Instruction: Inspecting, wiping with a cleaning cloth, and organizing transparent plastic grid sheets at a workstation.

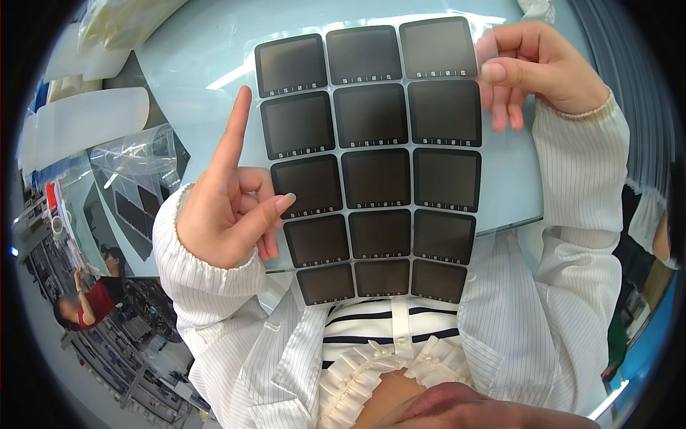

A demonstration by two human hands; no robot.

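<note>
A clear film sheet carries rows of dark rounded rectangles, three across, each with a strip of small white marks along its lower edge. It is held up before my chest, its near end over my clothes. My left hand grips the left edge about halfway down. The thumb lies on the front face, the index finger points straight up and the other fingers curl behind. At the far right corner, my right hand pinches the clear margin between thumb and fingers, and some fingers show through the film.
Beneath the sheet is a pale, glossy tabletop. Translucent plastic pieces and clear film over dark panels lie at the left. Another person in red is farther off on the left. A grey pleated curtain hangs at the right.
</note>
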